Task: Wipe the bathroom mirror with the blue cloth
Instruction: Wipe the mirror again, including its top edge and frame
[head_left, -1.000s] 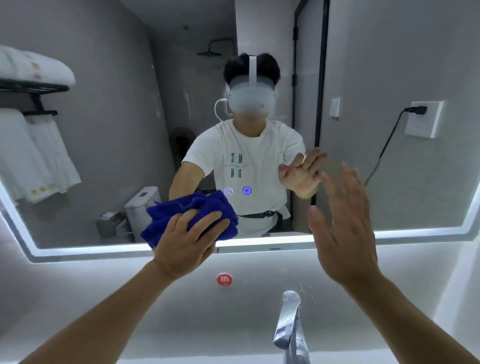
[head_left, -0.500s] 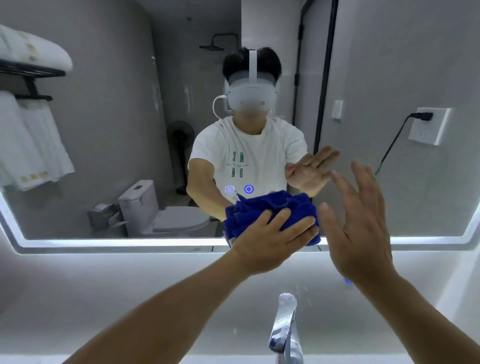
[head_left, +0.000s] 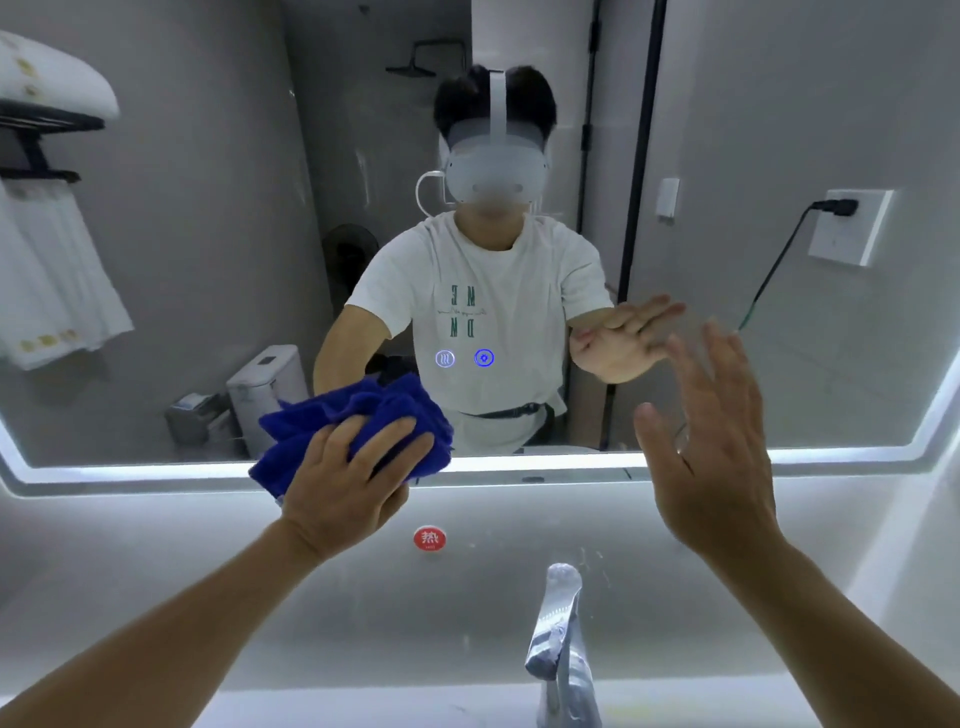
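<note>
The deep-blue, fuzzy cloth (head_left: 358, 423) is bunched into a loose, crumpled wad with several folds and ridges standing up along its far edge. It sits at the lower edge of the large wall mirror with a glowing white border (head_left: 857, 364), left of centre, spilling over the lit strip so that its near corner hangs just past the frame onto the grey wall below. The left hand (head_left: 345, 486) lies on top of it with the palm down and the fingers (head_left: 384, 449) spread and only slightly bent, pressing the fabric flat against the glass; the thumb is hidden under the cloth or the hand, so I cannot tell whether it also pinches a fold. The cloth's colour is even, with no visible pattern, and its pile looks soft like microfibre.

The right hand (head_left: 711, 441) is raised to the right of the cloth, well apart from it, with the fingers straight and fanned and holding nothing; it may be just short of the glass, though the view does not settle this.

On the mirror, two small round lit icons (head_left: 464, 358) glow just beyond the cloth. Below the frame, a round red sticker with a white character (head_left: 429, 538) sits on the wall, and a chrome tap (head_left: 558, 639) stands nearer, at the bottom.
</note>
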